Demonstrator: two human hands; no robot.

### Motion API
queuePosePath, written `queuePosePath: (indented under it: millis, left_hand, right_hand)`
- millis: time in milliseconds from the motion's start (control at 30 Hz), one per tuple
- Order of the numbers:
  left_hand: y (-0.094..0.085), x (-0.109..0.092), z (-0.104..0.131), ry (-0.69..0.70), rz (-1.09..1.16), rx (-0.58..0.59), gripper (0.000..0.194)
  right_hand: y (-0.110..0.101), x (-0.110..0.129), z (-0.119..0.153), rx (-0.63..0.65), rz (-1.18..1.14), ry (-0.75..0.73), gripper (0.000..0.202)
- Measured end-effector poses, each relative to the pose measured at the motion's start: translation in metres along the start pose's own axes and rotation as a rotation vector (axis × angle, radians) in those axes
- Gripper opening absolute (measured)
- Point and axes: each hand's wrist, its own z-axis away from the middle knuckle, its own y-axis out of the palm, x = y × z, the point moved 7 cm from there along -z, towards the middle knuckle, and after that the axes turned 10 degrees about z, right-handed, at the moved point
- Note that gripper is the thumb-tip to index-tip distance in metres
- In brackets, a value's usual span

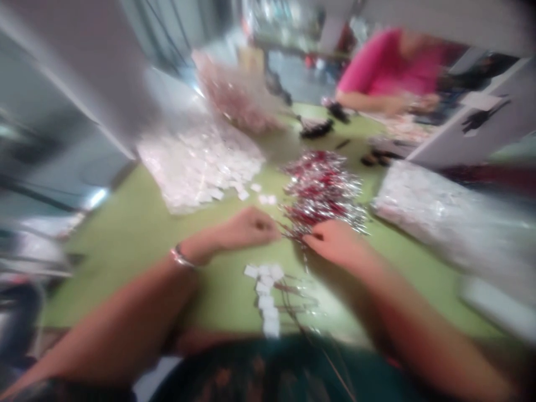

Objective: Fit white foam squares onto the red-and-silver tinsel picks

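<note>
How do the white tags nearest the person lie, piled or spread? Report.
Spread: the white tags form a rough column on the green table, several side by side at the column's far end. Overlap: cannot tell; blurred.

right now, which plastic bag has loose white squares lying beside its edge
The clear bag at left, nearest the left hand; the pinkish bag behind and right-side bag show none.

My left forearm point(121, 312) slants up from the lower left, my right forearm point(406, 310) from the lower right — both bare. My left hand point(243, 230) and right hand point(341, 244) face each other, near but apart, fingers point(329, 229) curled inward — blur hides how tightly.
</note>
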Motion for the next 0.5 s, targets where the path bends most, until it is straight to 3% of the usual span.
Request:
queuePosePath:
  millis: [67,100,200,300,500]
  left_hand:
    - [-0.013,0.001,-0.013,0.072,-0.328,-0.238,0.025]
    - [-0.013,0.001,-0.02,0.121,-0.474,-0.268,0.027]
    - [-0.002,0.017,-0.035,0.16,-0.725,-0.181,0.03]
    - [-0.003,0.03,-0.034,0.173,-0.773,-0.166,0.029]
    - [-0.02,0.03,-0.017,0.276,-0.686,-0.27,0.029]
  right_hand:
    - [0.009,0.008,-0.001,-0.007,0.077,0.019,0.034]
    - [0.013,0.012,-0.001,0.005,0.107,0.031,0.032]
    - [0.016,0.02,0.001,0.002,0.156,0.053,0.026]
    - [0.013,0.019,0.001,-0.018,0.1,0.013,0.024]
    - [0.005,0.001,-0.007,-0.089,-0.159,-0.021,0.024]
